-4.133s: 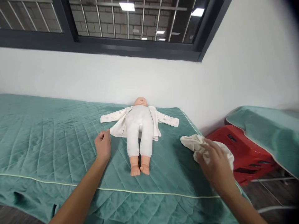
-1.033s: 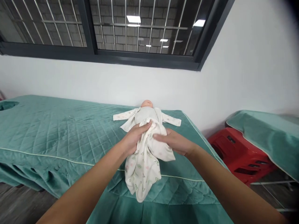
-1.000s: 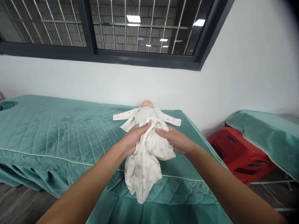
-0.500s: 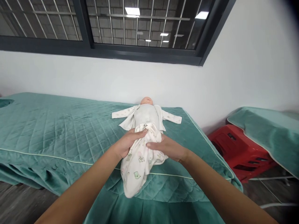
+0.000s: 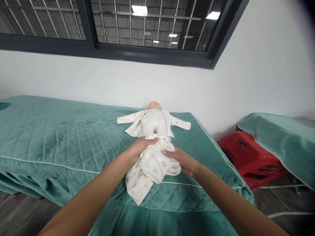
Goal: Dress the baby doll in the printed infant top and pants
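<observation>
A baby doll [image 5: 153,118] lies on its back on the green quilted bed, its head by the wall. Its white printed jacket [image 5: 180,122] is open at the front, sleeves spread to both sides. A dark grey slot shows at the bottom of its white torso. Bunched white baby pants [image 5: 155,162] with small printed animals cover the place of its legs, one end hanging toward the bed's front edge. My left hand [image 5: 141,149] is closed on the pants' left upper side, thumb on top. My right hand [image 5: 182,159] grips their right side. The doll's legs are hidden.
The green bed cover [image 5: 61,134] stretches left, with a hole at its far left end. A red plastic stool [image 5: 248,160] stands to the right, beneath another green-covered surface [image 5: 280,141]. Behind the bed are a white wall [image 5: 98,82] and a barred window [image 5: 152,29].
Both hands have drawn the pants slightly down from the doll's belly, baring the grey slot. The cloth is more bunched, and its hanging end has shifted and folded.
</observation>
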`<state>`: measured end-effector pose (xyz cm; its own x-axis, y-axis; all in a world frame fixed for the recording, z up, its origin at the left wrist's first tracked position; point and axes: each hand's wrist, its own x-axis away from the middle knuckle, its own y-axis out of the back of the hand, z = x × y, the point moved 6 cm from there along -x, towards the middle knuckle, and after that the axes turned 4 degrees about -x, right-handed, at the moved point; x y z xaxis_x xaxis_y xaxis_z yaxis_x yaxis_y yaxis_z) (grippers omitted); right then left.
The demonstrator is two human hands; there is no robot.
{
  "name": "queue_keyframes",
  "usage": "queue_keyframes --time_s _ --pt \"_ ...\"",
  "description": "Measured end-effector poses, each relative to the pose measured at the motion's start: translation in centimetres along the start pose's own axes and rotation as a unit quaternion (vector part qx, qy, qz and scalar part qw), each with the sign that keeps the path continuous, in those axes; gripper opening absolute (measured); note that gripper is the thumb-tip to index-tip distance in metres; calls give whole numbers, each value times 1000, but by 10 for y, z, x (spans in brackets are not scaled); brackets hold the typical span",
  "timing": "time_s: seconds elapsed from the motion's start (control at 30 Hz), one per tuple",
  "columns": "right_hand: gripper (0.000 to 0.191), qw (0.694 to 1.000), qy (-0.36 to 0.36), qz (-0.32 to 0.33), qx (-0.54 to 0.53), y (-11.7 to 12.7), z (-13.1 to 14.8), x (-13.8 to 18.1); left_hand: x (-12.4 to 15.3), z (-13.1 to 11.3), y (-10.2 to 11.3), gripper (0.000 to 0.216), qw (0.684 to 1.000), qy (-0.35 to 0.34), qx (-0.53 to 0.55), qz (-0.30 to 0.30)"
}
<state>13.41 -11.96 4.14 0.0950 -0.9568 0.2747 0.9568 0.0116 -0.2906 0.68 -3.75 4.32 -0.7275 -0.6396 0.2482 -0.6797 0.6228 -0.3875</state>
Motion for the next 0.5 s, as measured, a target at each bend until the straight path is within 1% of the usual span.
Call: queue_keyframes --time_s 0.07,0.1,0.13,0.2,0.23,0.27,0.3,0.33,0.4,0.47,0.5 --pt "43 999 -23 -11 31 7 -14 2 -4 4 0 38 994 28 -103 -8" --pt "42 998 -30 -24 42 10 -20 3 -5 3 -2 35 984 25 -178 -9" --pt "41 998 -32 -38 49 14 -26 4 -5 0 -4 30 965 11 -263 -10" --pt "39 996 -32 -60 53 18 -33 5 -5 -7 -10 22 905 -28 -425 -17" --pt "39 996 -30 -64 49 18 -36 6 -4 -10 -14 18 876 -42 -481 -21" --pt "39 997 -28 -61 41 16 -37 7 -4 -13 -17 16 855 -52 -516 -22" --pt "38 998 -29 -53 31 13 -38 9 -3 -15 -20 13 844 -58 -534 -18" --pt "37 998 -32 -44 19 10 -39 10 -3 -16 -22 11 840 -62 -540 -10" --pt "35 999 -38 -24 3 5 -42 11 -2 -18 -24 8 845 -71 -530 7" --pt "36 999 -30 -32 18 6 -44 10 -3 -17 -23 5 865 -72 -497 19" --pt "38 998 -17 -49 40 9 -45 9 -4 -16 -21 5 883 -71 -463 21"
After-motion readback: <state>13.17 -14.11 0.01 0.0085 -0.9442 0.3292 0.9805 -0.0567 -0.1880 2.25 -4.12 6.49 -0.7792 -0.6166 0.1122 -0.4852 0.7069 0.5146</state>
